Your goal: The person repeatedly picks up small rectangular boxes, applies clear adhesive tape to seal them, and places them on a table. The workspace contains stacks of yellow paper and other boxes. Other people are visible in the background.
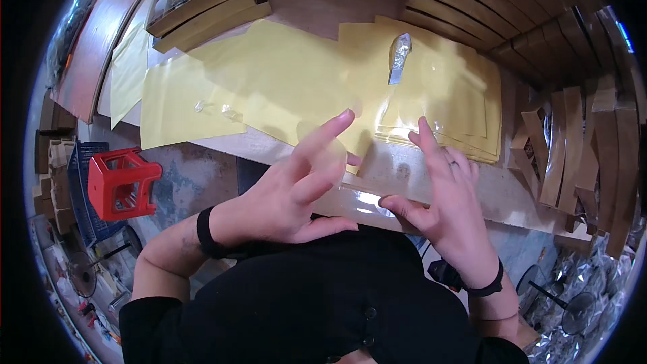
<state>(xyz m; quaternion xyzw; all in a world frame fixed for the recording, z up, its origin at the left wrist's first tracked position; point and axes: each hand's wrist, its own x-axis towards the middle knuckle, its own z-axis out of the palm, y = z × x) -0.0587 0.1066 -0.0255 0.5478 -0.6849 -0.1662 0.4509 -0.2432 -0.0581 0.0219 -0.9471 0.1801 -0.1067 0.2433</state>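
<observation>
My left hand [290, 192] hovers over the near edge of the table with its fingers spread, slightly blurred, and nothing shows in it. To its right, my right hand [445, 189] has its fingers stretched out and the thumb apart, beside the near edge of a stack of yellow sheets [465, 108]. A shiny clear plastic sheet [357, 203] lies at the table edge between the hands; whether either hand touches it I cannot tell. Beyond the hands, a blade with a foil-wrapped handle [400, 57] rests on the stack.
More yellow sheets [202, 94] spread leftward, with small clear scraps on them. An open partitioned box [209, 7] stands far left. Brown cardboard boxes [472, 0] line the far right, and narrow cardboard pieces [579, 148] stand at right. A red stool [111, 185] is on the floor.
</observation>
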